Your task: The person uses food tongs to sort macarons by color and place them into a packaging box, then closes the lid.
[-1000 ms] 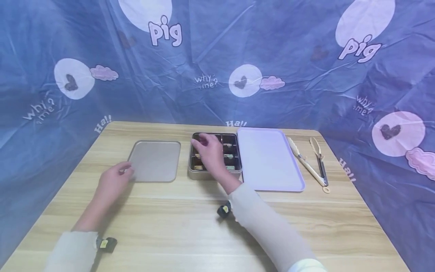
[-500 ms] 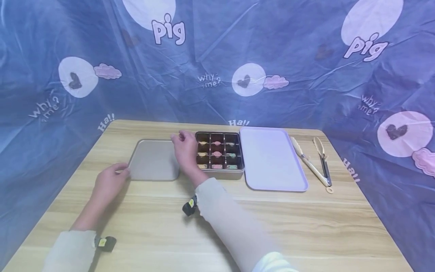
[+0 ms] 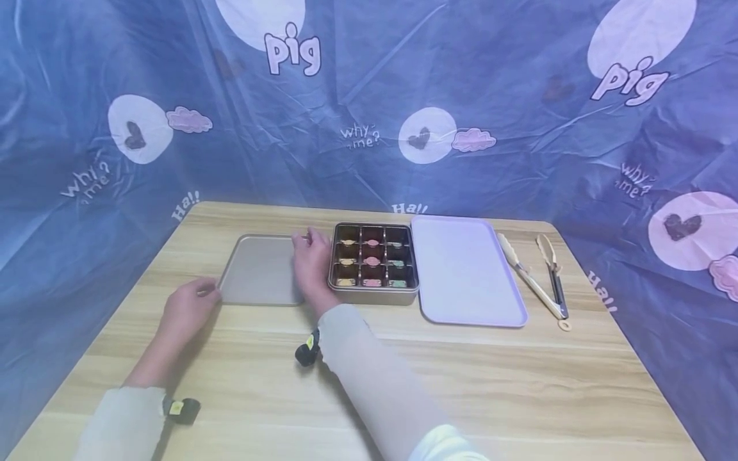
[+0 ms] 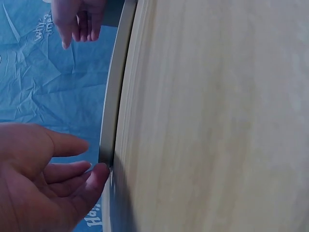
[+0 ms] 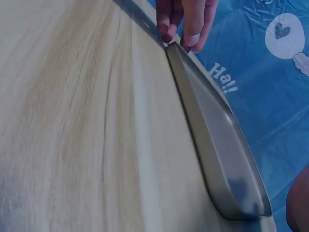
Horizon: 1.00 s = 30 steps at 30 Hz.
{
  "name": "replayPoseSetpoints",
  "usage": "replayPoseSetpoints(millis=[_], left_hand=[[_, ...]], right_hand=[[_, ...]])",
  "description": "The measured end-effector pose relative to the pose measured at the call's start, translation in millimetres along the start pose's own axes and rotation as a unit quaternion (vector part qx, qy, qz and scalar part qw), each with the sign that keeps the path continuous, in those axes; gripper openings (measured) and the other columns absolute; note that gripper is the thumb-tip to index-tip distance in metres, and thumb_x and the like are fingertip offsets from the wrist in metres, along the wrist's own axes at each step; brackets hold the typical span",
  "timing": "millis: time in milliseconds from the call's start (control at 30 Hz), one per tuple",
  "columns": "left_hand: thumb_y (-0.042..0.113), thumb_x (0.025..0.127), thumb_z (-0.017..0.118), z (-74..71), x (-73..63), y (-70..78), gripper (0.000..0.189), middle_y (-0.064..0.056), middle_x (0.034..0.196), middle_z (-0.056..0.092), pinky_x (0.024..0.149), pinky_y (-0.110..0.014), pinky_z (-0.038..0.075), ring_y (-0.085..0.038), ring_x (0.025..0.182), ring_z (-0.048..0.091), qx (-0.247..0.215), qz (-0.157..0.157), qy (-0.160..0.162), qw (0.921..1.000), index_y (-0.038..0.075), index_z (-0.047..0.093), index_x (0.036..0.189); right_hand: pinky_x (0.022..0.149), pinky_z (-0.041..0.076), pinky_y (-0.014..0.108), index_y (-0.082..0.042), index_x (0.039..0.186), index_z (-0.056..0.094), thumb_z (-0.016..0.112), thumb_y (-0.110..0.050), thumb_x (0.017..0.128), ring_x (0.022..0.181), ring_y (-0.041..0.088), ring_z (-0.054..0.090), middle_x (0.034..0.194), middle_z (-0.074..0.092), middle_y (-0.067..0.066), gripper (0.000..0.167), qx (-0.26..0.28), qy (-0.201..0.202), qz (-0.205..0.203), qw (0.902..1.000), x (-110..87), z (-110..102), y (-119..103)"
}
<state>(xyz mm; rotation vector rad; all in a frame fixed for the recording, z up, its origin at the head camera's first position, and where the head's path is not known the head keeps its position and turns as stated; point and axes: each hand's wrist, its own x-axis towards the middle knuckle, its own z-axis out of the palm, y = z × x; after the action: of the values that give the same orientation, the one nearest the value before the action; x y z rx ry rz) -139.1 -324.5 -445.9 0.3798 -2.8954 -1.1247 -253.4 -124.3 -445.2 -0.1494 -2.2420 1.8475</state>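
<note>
Pale lilac rectangular plastic tray (image 3: 467, 272), flat on a light wood-grain table (image 3: 461, 384); cream-handled metal tongs (image 3: 539, 275) lay just right of it; blue printed cloth backdrop (image 3: 519, 115) hung behind.

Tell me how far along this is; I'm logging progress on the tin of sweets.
Done: the tin stands open, its nine compartments showing, and its flat metal lid lies on the table to its left. In hand: the left hand touches the lid's near left corner, and the right hand is at its right edge. Left: the lavender tray is bare and the tongs lie untouched.
</note>
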Motion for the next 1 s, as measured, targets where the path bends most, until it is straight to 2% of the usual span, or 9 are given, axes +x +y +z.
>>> replayPoseSetpoints(millis=[300, 500, 600, 800, 933, 1000], left_hand=[[0.020, 0.101, 0.051, 3.7, 2.8, -0.1, 0.046, -0.035, 0.136, 0.055, 0.103, -0.069, 0.040, -0.054, 0.126, 0.050, -0.003, 0.009, -0.005, 0.9999, -0.008, 0.053, 0.138], [0.019, 0.103, 0.047, 3.7, -1.9, 3.1, 0.048, -0.036, 0.132, 0.058, 0.092, -0.058, 0.056, -0.048, 0.114, 0.063, -0.006, -0.005, -0.020, 0.9998, -0.009, 0.049, 0.141], [0.019, 0.103, 0.046, 3.2, -3.7, 3.6, 0.048, -0.036, 0.130, 0.059, 0.086, -0.053, 0.060, -0.046, 0.108, 0.068, -0.008, -0.005, -0.020, 0.9997, -0.010, 0.048, 0.141], [0.018, 0.102, 0.045, 4.6, -1.8, 4.8, 0.048, -0.035, 0.126, 0.062, 0.088, -0.055, 0.058, -0.042, 0.103, 0.070, -0.011, -0.012, -0.020, 0.9997, -0.011, 0.048, 0.141], [0.019, 0.103, 0.045, 3.8, 0.3, 4.2, 0.049, -0.035, 0.126, 0.062, 0.091, -0.059, 0.054, -0.039, 0.101, 0.070, -0.020, -0.026, -0.025, 0.9991, -0.011, 0.047, 0.142], [0.018, 0.103, 0.045, 3.7, 1.3, 2.5, 0.048, -0.034, 0.125, 0.063, 0.091, -0.056, 0.054, -0.035, 0.097, 0.071, -0.035, -0.032, -0.023, 0.9986, -0.011, 0.048, 0.141]], right_hand=[[0.113, 0.045, 0.037, 0.000, 0.140, 0.056, 0.067, -0.026, 0.097, 0.129, 0.029, 0.056, 0.136, 0.058, 0.015, 0.051, -0.001, 0.016, 0.005, 0.9999, 2.9, 13.6, 25.0], [0.115, 0.043, 0.036, 0.000, 0.143, 0.053, 0.065, -0.021, 0.098, 0.134, 0.029, 0.053, 0.143, 0.054, 0.014, 0.051, 0.015, 0.007, 0.008, 0.9998, 1.6, 15.4, 29.5], [0.116, 0.042, 0.037, -0.001, 0.144, 0.052, 0.064, -0.020, 0.099, 0.137, 0.030, 0.051, 0.147, 0.052, 0.013, 0.051, 0.018, 0.003, 0.020, 0.9996, 0.4, 15.5, 29.2], [0.119, 0.039, 0.040, -0.001, 0.145, 0.051, 0.063, -0.021, 0.100, 0.141, 0.030, 0.047, 0.150, 0.051, 0.014, 0.051, 0.021, 0.001, 0.049, 0.9986, 1.2, 14.9, 30.9], [0.119, 0.037, 0.041, 0.001, 0.144, 0.051, 0.062, -0.019, 0.100, 0.141, 0.032, 0.046, 0.149, 0.051, 0.016, 0.049, 0.040, 0.003, 0.054, 0.9977, 2.3, 15.9, 32.6], [0.119, 0.037, 0.042, 0.001, 0.143, 0.052, 0.062, -0.018, 0.100, 0.141, 0.032, 0.046, 0.148, 0.052, 0.016, 0.048, 0.049, 0.004, 0.057, 0.9972, 3.0, 16.4, 33.3]])
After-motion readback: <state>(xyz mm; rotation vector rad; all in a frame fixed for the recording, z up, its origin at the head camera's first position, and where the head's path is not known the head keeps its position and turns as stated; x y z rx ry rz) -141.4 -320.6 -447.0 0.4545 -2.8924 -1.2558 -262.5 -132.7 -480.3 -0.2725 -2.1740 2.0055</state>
